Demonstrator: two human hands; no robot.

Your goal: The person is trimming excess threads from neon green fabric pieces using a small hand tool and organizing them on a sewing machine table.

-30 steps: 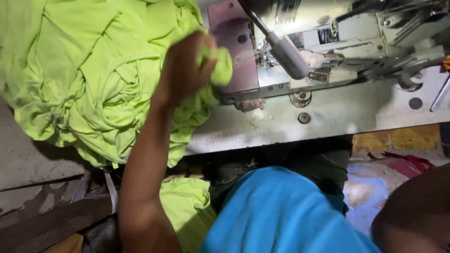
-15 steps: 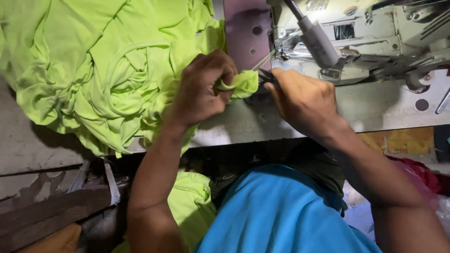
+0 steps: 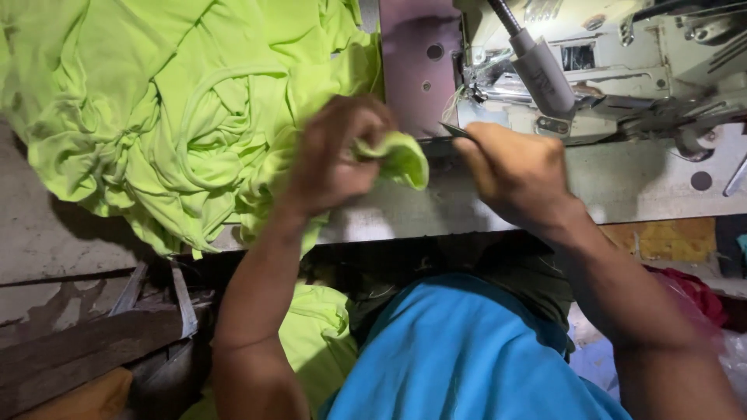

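My left hand [image 3: 334, 159] is closed around a small piece of lime-green fabric [image 3: 401, 155], held just above the worn sewing table [image 3: 622, 183]. My right hand [image 3: 517, 171] is beside it, fingers pinched on a small dark metal tool [image 3: 454, 130] whose tip points left toward the fabric. A large heap of the same lime-green cloth [image 3: 171, 109] lies on the table to the left of my left hand. The sewing machine head [image 3: 591, 62] stands right behind both hands.
A purple-grey metal plate [image 3: 420, 54] sits at the machine's left end. More green cloth [image 3: 319, 334] hangs under the table by my blue-shirted lap [image 3: 467, 358]. Wooden planks [image 3: 85, 342] lie at the lower left; red and pale bags [image 3: 692, 295] rest at the lower right.
My right hand came into view from the right and met the left. The left hand brought the small fabric piece down from near the machine toward the table edge.
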